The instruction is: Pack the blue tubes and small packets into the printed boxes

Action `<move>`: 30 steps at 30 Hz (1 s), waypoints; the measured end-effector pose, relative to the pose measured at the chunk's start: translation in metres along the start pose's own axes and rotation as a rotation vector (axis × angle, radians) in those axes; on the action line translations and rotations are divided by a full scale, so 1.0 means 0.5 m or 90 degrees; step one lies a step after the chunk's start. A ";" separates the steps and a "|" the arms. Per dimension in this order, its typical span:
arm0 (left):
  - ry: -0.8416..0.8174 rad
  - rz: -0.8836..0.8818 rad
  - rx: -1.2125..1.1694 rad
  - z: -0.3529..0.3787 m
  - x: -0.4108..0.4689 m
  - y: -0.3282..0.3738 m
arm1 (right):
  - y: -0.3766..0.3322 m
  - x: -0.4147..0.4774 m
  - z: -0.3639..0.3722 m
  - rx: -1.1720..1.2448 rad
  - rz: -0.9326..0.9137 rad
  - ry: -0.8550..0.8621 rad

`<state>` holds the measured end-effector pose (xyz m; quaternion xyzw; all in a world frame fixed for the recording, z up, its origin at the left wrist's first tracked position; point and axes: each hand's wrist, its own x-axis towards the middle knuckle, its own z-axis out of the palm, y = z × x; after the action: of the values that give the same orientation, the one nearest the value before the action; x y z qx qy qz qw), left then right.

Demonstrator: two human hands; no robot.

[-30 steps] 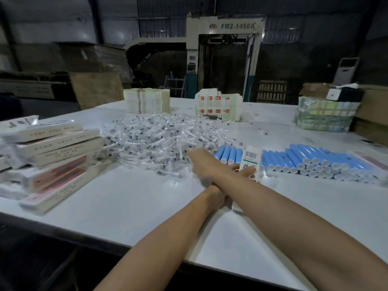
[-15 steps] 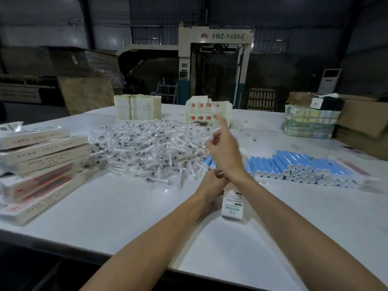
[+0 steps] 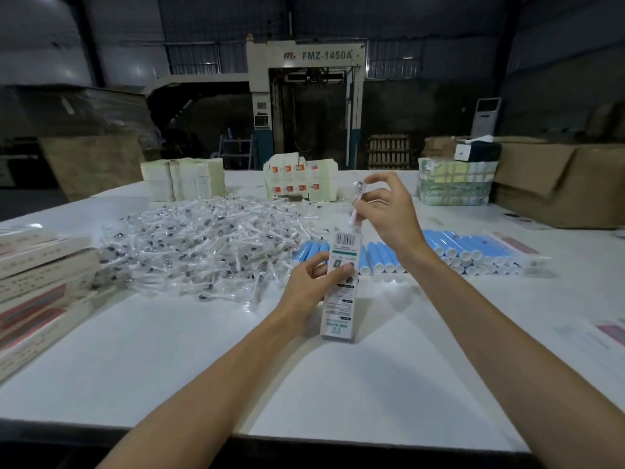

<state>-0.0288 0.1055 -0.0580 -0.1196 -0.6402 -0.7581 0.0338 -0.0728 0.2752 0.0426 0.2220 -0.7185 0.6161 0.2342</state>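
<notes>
Left hand [image 3: 313, 287]: fingers and thumb are curled round the middle of a printed box [image 3: 341, 292], with the thumb across its front.
Printed box: stands nearly upright at the middle of the white table [image 3: 169, 367], barcode end up. I cannot tell whether its lower end touches the tabletop.
Right hand [image 3: 385, 211]: thumb and forefinger pinch one small packet [image 3: 357, 199]; the other fingers are loosely spread.
Small packet: held tilted just above the box, its lower end at the box's top.
Blue tubes [image 3: 473, 250]: lie side by side in rows on the table behind the box, most to its right and a few to its left.
Packet pile [image 3: 203, 245]: a loose heap left of the tubes.
Flat boxes [image 3: 40, 275]: stacked at the left edge.
Far edge: cream stacks [image 3: 182, 179] and a wrapped bundle [image 3: 453, 186].
</notes>
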 end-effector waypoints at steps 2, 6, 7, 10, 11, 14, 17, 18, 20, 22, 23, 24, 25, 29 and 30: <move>-0.004 0.010 0.002 0.000 -0.001 -0.001 | -0.009 0.000 0.002 -0.012 0.006 -0.039; -0.006 0.026 -0.005 0.001 -0.002 -0.001 | -0.023 -0.001 0.003 -0.121 0.004 -0.121; -0.008 0.030 -0.007 0.001 -0.001 -0.003 | -0.024 -0.002 0.000 -0.164 -0.001 -0.148; -0.009 0.034 -0.008 0.003 -0.002 -0.002 | -0.022 -0.008 -0.003 -0.228 -0.009 -0.182; -0.010 0.037 -0.007 0.002 -0.001 -0.003 | -0.020 -0.010 -0.004 -0.233 -0.011 -0.176; -0.013 0.043 -0.005 0.000 -0.003 -0.003 | -0.013 -0.013 -0.007 -0.211 -0.017 -0.120; -0.015 0.045 0.005 -0.001 -0.003 -0.004 | -0.009 -0.014 -0.016 -0.112 0.015 -0.067; -0.014 0.046 0.014 0.000 -0.002 -0.004 | -0.009 -0.016 -0.017 -0.115 0.019 -0.089; -0.011 0.048 0.030 0.001 -0.001 -0.003 | -0.010 -0.020 -0.016 -0.167 0.009 -0.148; -0.011 0.049 0.040 0.001 -0.001 -0.003 | -0.011 -0.020 -0.015 -0.230 -0.014 -0.183; -0.012 0.050 0.043 0.001 -0.001 -0.004 | -0.011 -0.019 -0.016 -0.260 -0.032 -0.200; -0.013 0.053 0.044 0.000 -0.002 -0.005 | -0.010 -0.020 -0.016 -0.289 -0.050 -0.216; -0.013 0.056 0.044 0.000 -0.002 -0.005 | -0.006 -0.021 -0.016 -0.312 -0.063 -0.224; -0.010 0.058 0.046 -0.002 -0.002 -0.005 | 0.018 -0.048 -0.020 -0.270 -0.068 -0.127; -0.008 0.058 0.051 -0.003 -0.002 -0.006 | 0.027 -0.058 -0.022 -0.226 -0.057 -0.087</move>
<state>-0.0288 0.1044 -0.0613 -0.1521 -0.6640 -0.7288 0.0692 -0.0577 0.2888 0.0157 0.2501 -0.8194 0.4525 0.2476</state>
